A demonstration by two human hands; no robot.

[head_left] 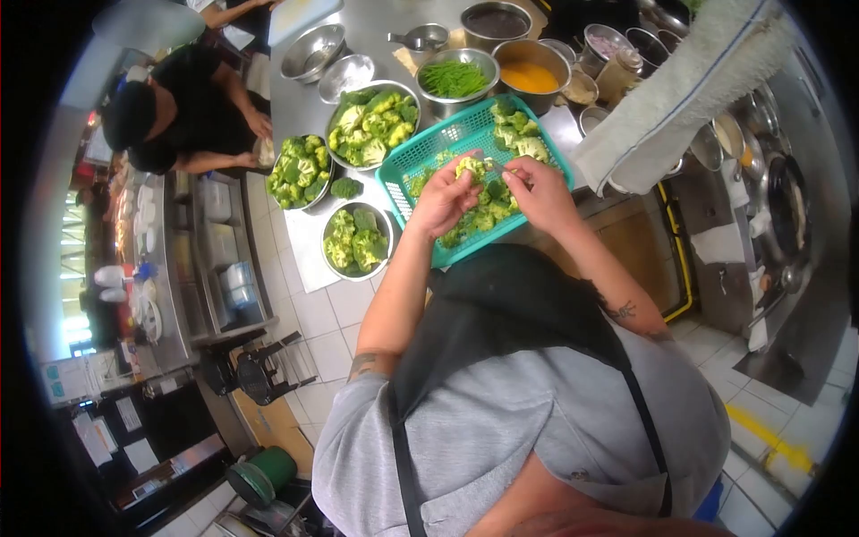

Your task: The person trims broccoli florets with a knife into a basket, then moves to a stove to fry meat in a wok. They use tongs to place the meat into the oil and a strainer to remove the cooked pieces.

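My left hand (pixel 445 199) is closed around a pale green broccoli floret (pixel 470 167), held above a teal perforated basket (pixel 447 137). Close beside it, my right hand (pixel 540 193) pinches what looks like a small knife (pixel 497 166), its tip near the floret; fingers cover most of it. More broccoli pieces (pixel 517 130) lie in the basket under and behind my hands. To the left stand a large bowl of broccoli (pixel 371 128), a second full bowl (pixel 301 170) and a smaller white-rimmed bowl (pixel 356 240). A loose floret (pixel 345 187) sits between them.
Behind the basket are a bowl of chopped green vegetables (pixel 453 79), a pot of orange liquid (pixel 528 76) and empty metal bowls (pixel 313 52). A cloth (pixel 680 98) hangs at right. A co-worker in black (pixel 192 103) stands across at left.
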